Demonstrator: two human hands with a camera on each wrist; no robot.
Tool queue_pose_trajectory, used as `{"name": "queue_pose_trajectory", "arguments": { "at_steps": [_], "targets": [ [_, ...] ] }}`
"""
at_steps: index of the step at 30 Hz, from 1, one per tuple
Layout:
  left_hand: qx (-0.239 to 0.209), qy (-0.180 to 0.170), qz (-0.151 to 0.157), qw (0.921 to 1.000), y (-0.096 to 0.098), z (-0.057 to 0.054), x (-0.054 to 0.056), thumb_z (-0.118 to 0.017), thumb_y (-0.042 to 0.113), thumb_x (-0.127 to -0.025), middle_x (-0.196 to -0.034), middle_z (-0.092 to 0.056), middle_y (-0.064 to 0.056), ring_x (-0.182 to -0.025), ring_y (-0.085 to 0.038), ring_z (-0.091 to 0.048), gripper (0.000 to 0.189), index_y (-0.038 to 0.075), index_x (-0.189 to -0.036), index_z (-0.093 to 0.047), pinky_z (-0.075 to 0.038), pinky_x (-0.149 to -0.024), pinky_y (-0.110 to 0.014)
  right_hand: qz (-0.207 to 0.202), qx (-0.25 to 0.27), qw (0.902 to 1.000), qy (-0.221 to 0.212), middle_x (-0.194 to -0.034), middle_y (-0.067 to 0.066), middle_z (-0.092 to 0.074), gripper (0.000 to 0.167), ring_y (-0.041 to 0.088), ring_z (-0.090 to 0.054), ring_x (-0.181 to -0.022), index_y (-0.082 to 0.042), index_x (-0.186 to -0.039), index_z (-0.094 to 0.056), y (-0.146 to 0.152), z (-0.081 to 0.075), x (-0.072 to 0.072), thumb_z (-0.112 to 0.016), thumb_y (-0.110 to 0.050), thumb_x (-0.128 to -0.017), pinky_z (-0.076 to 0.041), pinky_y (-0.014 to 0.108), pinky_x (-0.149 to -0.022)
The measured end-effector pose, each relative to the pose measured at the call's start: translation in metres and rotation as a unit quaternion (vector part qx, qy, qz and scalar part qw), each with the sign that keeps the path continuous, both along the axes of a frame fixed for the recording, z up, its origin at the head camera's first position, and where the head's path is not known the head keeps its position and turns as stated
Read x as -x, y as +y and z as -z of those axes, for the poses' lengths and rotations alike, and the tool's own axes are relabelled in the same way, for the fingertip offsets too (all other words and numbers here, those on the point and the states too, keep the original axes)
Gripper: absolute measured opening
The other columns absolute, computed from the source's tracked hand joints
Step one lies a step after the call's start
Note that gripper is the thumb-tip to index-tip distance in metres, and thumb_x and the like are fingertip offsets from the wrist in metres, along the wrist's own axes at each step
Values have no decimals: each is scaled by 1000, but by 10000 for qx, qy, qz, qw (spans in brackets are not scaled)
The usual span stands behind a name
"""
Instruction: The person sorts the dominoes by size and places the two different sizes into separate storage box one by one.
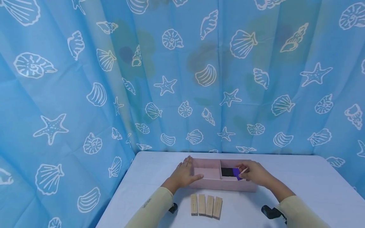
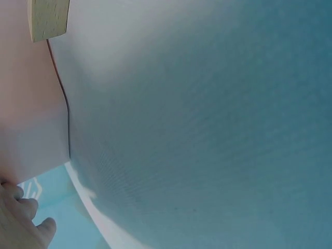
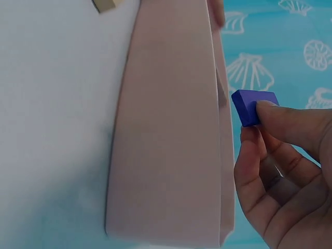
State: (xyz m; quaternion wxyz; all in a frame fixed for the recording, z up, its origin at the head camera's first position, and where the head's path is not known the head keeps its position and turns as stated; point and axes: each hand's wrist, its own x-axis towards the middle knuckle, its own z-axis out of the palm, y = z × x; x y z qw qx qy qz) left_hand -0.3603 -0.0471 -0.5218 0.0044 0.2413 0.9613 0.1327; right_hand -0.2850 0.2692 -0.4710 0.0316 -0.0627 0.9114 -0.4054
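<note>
A pink two-compartment box [image 1: 223, 185] lies lengthwise across the table. My left hand [image 1: 184, 173] rests on its left end, the fingers extended along the end wall and the thumb reaching over the front edge. In the left wrist view, the fingertips of the left hand [image 2: 23, 218] show past the box's end. Over the right compartment, my right hand [image 1: 253, 172] pinches a purple block [image 1: 236, 173] between thumb and fingers. The right wrist view shows this purple block [image 3: 249, 106] tilted, close above the box's rim. A black piece [image 1: 227, 172] is inside the right compartment, beside the divider.
Several plain wooden blocks [image 1: 201, 205] stand in a row on the white table [image 1: 242, 212] in front of the box. One wooden block [image 2: 47, 19] also enters the left wrist view at the top. A blue shell-print curtain [image 1: 182, 79] hangs behind and left of the table.
</note>
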Motion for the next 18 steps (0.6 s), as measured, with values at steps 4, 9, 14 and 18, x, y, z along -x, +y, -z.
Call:
{"name": "queue_pose_trajectory", "arguments": {
  "at_steps": [4, 9, 14, 18],
  "targets": [
    [26, -16, -18, 10000, 1, -1, 0, -41, 76, -87, -161, -13, -13, -147, -26, -10, 104, 0, -155, -15, -14, -116, -46, 192, 135, 9996, -133, -101, 10, -61, 43, 20, -61, -85, 0, -128, -59, 4, 2, 9, -67, 5, -87, -57, 35, -71],
    [117, -50, -52, 9999, 1, 0, 0, -39, 76, -87, -161, -11, -12, -147, -25, -9, 105, 2, -155, -13, -13, -116, -45, 249, 246, 9992, -187, -106, 12, -61, 43, 21, -61, -89, -1, -131, -57, 6, 9, 19, -64, 3, -89, -57, 36, -72],
    [104, -63, -46, 9999, 1, -1, 0, -39, 77, -87, -162, -10, -11, -147, -27, -9, 104, 3, -155, -12, -13, -116, -45, 361, 151, 9991, -187, -105, 12, -59, 41, 24, -60, -90, -1, -132, -55, 2, 13, 29, -61, 4, -91, -57, 36, -73],
    [0, -80, -21, 10000, 1, 0, 0, -41, 76, -87, -161, -11, -12, -147, -27, -10, 104, 1, -155, -13, -13, -116, -45, 632, -455, 9969, 77, -105, 14, -61, 38, 29, -62, -94, 4, -128, -54, -1, 17, 33, -60, 3, -91, -55, 43, -78]
  ]
}}
